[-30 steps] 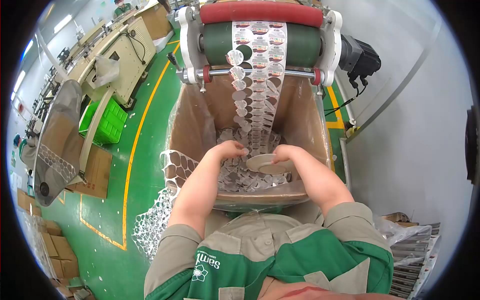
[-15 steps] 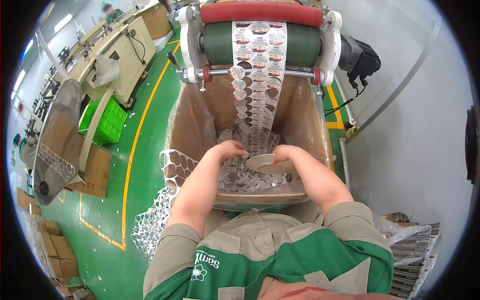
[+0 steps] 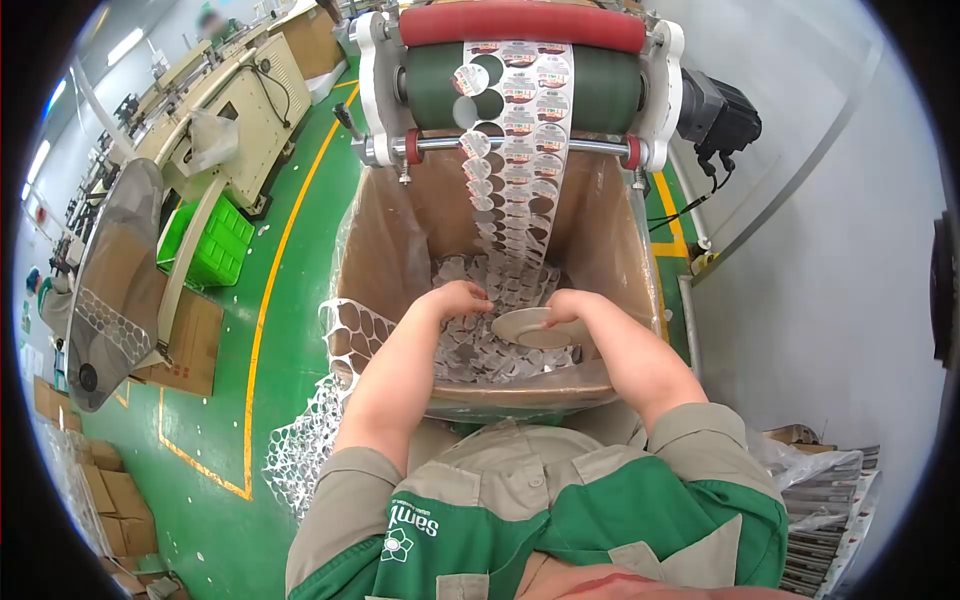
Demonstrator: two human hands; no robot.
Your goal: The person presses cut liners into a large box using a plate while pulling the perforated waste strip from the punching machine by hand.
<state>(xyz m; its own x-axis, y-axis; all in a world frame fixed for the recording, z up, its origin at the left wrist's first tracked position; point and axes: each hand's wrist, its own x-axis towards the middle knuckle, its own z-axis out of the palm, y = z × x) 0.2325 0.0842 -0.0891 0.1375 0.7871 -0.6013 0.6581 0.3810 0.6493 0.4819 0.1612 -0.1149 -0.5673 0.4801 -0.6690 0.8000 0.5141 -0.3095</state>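
Over a large cardboard box (image 3: 395, 225) lined with clear plastic, my right hand (image 3: 566, 306) grips the rim of a pale round plate (image 3: 530, 328). My left hand (image 3: 462, 298) is curled with fingers pressed together, close to the plate's left side; what its fingertips pinch, if anything, is too small to make out. Below both hands lies a heap of loose round cut pieces (image 3: 480, 352). A strip of printed round labels (image 3: 520, 140) hangs from the green roller (image 3: 435, 85) into the box, with several discs along its left side peeling out.
A red roller (image 3: 520, 25) and a black motor (image 3: 722, 112) sit beyond the box. White punched waste web (image 3: 310, 430) drapes over its left side. A green crate (image 3: 210, 245) and a cream machine (image 3: 235, 125) stand to the left, with a person (image 3: 212, 25) behind.
The label strip has advanced over the roller; more round labels on its left side now lift away, leaving dark holes. My hands and the plate look almost unmoved.
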